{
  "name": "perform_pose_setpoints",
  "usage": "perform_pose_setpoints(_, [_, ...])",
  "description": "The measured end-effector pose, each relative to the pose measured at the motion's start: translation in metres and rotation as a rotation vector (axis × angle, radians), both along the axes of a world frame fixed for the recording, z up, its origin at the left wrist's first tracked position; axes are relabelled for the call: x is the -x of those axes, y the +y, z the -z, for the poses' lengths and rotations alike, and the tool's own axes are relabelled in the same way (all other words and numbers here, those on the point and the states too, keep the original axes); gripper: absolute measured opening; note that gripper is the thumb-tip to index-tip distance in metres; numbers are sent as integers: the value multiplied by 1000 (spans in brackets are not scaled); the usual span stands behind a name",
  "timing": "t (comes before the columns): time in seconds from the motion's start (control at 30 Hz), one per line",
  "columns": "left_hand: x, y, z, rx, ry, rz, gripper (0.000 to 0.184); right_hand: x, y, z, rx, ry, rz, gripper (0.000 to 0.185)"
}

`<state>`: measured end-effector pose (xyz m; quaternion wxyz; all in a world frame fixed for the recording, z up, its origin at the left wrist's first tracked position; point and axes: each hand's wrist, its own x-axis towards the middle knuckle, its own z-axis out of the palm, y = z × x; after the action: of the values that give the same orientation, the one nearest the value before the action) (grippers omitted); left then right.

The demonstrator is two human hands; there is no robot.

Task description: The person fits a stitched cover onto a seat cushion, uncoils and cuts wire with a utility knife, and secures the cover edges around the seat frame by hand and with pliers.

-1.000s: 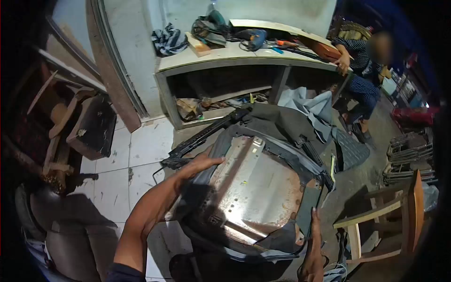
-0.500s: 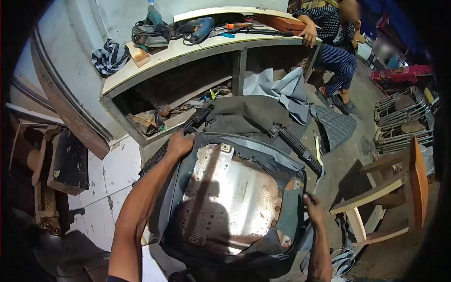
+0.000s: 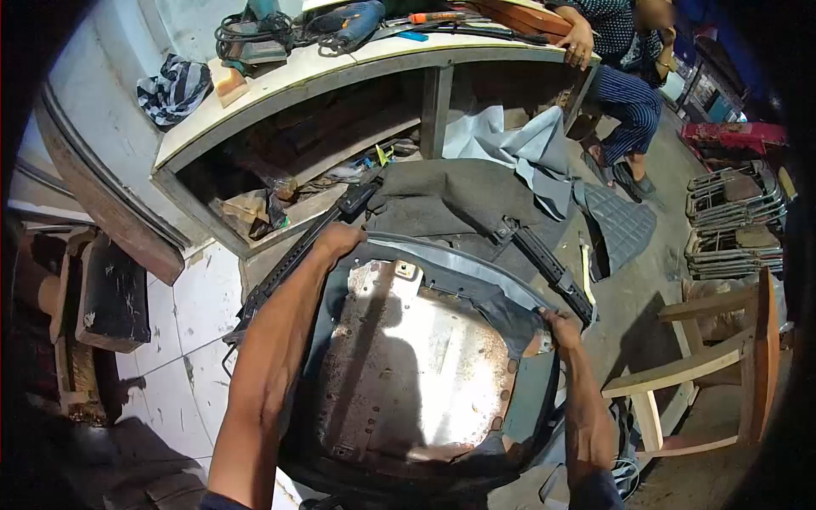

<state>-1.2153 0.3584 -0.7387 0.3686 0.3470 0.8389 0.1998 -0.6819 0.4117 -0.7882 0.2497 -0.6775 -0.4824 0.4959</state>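
Observation:
A seat cushion (image 3: 425,365) lies underside up in front of me, its rusty metal pan exposed and dark fabric cover folded over the rim. My left hand (image 3: 340,241) is closed on the cover's far left edge. My right hand (image 3: 561,328) grips the far right edge, thumb on top and fingers partly hidden below the rim. Beyond the cushion, a black slide rail (image 3: 544,268) lies at the right, and another black rail (image 3: 297,259) runs beside my left forearm. Dark grey fabric (image 3: 450,200) is heaped behind the cushion.
A long bench (image 3: 289,85) holds a blue drill (image 3: 353,25) and other tools. Another person's hand (image 3: 580,42) rests on its right end. A wooden frame (image 3: 705,365) stands at right; a quilted grey piece (image 3: 612,225) lies on the floor. White tiles (image 3: 191,340) are at left.
My right hand has moved up along the right edge to the cushion's far right corner. My left hand stays at the far left edge. The view has shifted slightly.

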Motion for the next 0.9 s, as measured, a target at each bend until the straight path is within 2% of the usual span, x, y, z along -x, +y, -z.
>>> perform_pose_setpoints(0.03, [-8, -4, -10, 0, -1, -2, 46, 9, -3, -8, 69, -112, 18, 51])
perform_pose_setpoints(0.07, [-20, -11, -17, -101, 199, 50, 42, 12, -11, -18, -124, -385, -30, 41])
perform_pose_setpoints(0.1, [-31, -16, -23, -204, 400, 108, 37, 12, -11, -16, -125, -385, -25, 41])
perform_pose_setpoints(0.13, [-36, -22, -18, -287, 448, 95, 27, 10, -16, -7, -219, -279, 37, 41])
perform_pose_setpoints(0.17, [-41, -30, -12, -283, 442, 102, 27, 5, -21, 4, -312, -177, 95, 42])
perform_pose_setpoints(0.2, [-50, -38, -21, -502, 535, 135, 25, -13, -10, 46, -367, -145, 119, 42])
perform_pose_setpoints(0.23, [-58, -45, -30, -722, 621, 176, 23, -13, -16, 39, -361, -149, 131, 42])
perform_pose_setpoints(0.3, [-61, -51, -37, -744, 663, 269, 20, -1, -25, 24, -357, -217, 200, 41])
perform_pose_setpoints(0.33, [-60, -52, -34, -768, 693, 259, 19, 8, -29, 23, -490, -104, 272, 38])
perform_pose_setpoints(0.37, [-59, -54, -31, -792, 722, 247, 19, 12, -33, 19, -490, -103, 277, 38])
perform_pose_setpoints(0.43, [-60, -63, -39, -701, 718, 223, 19, 17, -37, 2, -599, -134, 214, 35])
perform_pose_setpoints(0.47, [-59, -69, -42, -642, 700, 162, 21, 10, -35, 3, -479, -166, 157, 33])
perform_pose_setpoints(0.57, [-53, -91, -60, -358, 665, 39, 33, 4, -38, -9, -522, -343, 94, 38])
perform_pose_setpoints(0.63, [-38, -122, -67, -224, 718, 139, 41, -12, -33, -1, -604, -274, 52, 39])
perform_pose_setpoints(0.67, [-34, -142, -66, -208, 724, 153, 39, -16, -34, -18, -368, -195, 49, 40])
perform_pose_setpoints(0.7, [-31, -165, -65, -191, 733, 163, 36, -27, -33, -10, -461, -75, 0, 44])
perform_pose_setpoints(0.77, [-30, -214, -68, -34, 667, 210, 31, -48, -40, -9, -397, -113, -69, 52])
perform_pose_setpoints(0.8, [-43, -236, -80, -34, 618, 160, 28, -55, -48, -11, -397, -115, -67, 52])
perform_pose_setpoints(0.87, [-60, -283, -82, -67, 574, 103, 26, -70, -73, -16, -189, -240, -209, 57])
perform_pose_setpoints(0.9, [-63, -307, -78, -96, 578, 96, 26, -79, -86, -1, -108, -123, -183, 58])
